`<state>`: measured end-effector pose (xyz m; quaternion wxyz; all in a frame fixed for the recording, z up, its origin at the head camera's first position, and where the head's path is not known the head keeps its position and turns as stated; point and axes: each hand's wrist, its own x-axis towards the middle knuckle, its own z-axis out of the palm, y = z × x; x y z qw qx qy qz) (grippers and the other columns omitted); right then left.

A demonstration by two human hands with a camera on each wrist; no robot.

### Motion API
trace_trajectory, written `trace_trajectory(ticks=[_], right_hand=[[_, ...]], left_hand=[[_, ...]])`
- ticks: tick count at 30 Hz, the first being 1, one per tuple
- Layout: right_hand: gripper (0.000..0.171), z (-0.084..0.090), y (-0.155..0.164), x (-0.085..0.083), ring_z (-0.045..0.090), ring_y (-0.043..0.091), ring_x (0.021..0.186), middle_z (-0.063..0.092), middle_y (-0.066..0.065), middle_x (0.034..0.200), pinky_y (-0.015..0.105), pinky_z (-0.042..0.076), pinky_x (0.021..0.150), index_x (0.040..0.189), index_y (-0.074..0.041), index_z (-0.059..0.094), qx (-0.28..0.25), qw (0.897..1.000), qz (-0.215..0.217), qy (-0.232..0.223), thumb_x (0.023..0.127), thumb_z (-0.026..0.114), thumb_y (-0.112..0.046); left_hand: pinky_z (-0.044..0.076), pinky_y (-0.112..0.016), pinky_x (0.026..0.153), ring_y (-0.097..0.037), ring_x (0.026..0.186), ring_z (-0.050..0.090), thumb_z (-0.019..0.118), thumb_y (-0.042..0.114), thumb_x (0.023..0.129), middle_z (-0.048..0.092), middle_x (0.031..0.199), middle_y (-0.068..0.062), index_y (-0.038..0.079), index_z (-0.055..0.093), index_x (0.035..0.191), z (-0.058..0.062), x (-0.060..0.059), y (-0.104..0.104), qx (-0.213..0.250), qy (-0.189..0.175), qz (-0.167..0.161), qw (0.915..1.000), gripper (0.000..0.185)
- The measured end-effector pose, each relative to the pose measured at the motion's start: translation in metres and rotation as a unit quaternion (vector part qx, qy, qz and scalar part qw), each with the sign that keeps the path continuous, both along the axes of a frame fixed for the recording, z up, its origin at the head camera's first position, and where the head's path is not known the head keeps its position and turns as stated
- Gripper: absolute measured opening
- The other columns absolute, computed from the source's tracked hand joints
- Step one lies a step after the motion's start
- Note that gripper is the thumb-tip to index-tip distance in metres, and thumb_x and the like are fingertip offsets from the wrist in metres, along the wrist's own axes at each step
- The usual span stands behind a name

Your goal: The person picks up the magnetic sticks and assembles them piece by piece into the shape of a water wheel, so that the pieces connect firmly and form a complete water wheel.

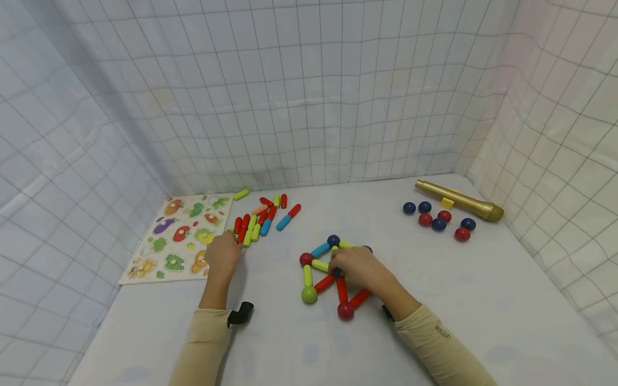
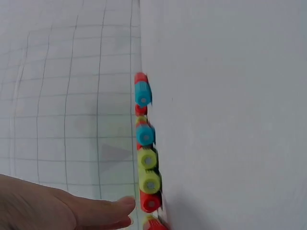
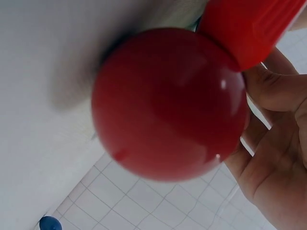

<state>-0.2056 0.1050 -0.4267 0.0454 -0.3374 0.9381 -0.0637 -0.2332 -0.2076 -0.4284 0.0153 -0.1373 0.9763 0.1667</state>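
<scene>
A flat figure of coloured sticks and balls [image 1: 316, 265] lies mid-table. My right hand [image 1: 356, 266] lies over its middle, fingers curled round the sticks near a dark blue ball [image 1: 336, 272]. The right wrist view is filled by the figure's red ball [image 3: 170, 103] with a red stick [image 3: 249, 28] on it, and the right hand [image 3: 273, 158] curled beside them. My left hand [image 1: 230, 242] reaches to the near edge of a pile of loose sticks [image 1: 258, 220]. In the left wrist view its straight fingers [image 2: 96, 213] almost touch a red stick [image 2: 150, 202] at the end of the row of sticks [image 2: 146, 158].
A wooden vegetable puzzle board [image 1: 178, 238] lies left of the pile. At the back right lie several loose red and blue balls [image 1: 439, 219], a gold tube [image 1: 458, 201] and a small yellow piece [image 1: 447, 203]. Checked cloth walls close in the table on three sides.
</scene>
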Motion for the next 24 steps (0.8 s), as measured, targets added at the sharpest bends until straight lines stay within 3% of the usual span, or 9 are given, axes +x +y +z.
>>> trace_trajectory(ticks=[3,11,14,20,24], right_hand=[[0.027,-0.002,0.001,0.000,0.056,0.010,0.082,0.068,-0.006,0.092,0.022,0.048,0.068,0.098,-0.021,0.078,0.000,1.000,0.002,0.001,0.078,0.078,-0.003],[0.025,-0.008,-0.001,0.000,0.053,0.008,0.073,0.067,-0.007,0.083,0.020,0.045,0.058,0.096,-0.024,0.079,0.009,0.999,-0.005,0.042,0.078,0.078,-0.006],[0.026,-0.007,0.000,0.000,0.053,0.009,0.069,0.069,-0.007,0.081,0.020,0.043,0.054,0.094,-0.025,0.080,0.009,0.998,-0.020,0.064,0.077,0.078,-0.006],[0.022,-0.008,0.001,-0.001,0.053,0.011,0.063,0.074,-0.006,0.082,0.020,0.042,0.051,0.094,-0.025,0.080,0.012,0.995,-0.042,0.086,0.078,0.077,-0.009],[0.017,-0.008,0.001,-0.003,0.050,0.009,0.060,0.073,-0.007,0.080,0.020,0.042,0.051,0.094,-0.024,0.080,0.013,0.994,-0.053,0.090,0.078,0.080,-0.017]], left_hand=[[0.050,-0.045,0.059,-0.041,0.081,0.066,0.063,0.021,0.090,0.067,0.090,-0.024,-0.006,0.061,0.105,-0.004,-0.001,-0.013,-0.006,-0.004,0.022,0.9997,0.031],[0.051,-0.042,0.055,-0.037,0.071,0.066,0.051,0.004,0.092,0.067,0.082,-0.026,-0.011,0.065,0.094,-0.012,-0.001,-0.013,-0.038,-0.004,0.003,0.9993,0.020],[0.053,-0.042,0.054,-0.037,0.070,0.066,0.049,0.002,0.093,0.067,0.082,-0.027,-0.012,0.064,0.096,-0.012,0.000,-0.013,-0.046,-0.011,-0.004,0.9989,0.022],[0.055,-0.045,0.059,-0.041,0.076,0.066,0.048,0.004,0.094,0.066,0.092,-0.031,-0.011,0.056,0.123,-0.012,0.001,-0.013,-0.051,-0.036,-0.018,0.9979,0.034],[0.054,-0.050,0.065,-0.045,0.082,0.065,0.052,0.007,0.092,0.065,0.098,-0.032,-0.008,0.053,0.127,-0.004,0.003,-0.013,-0.042,-0.046,-0.014,0.9980,0.039]])
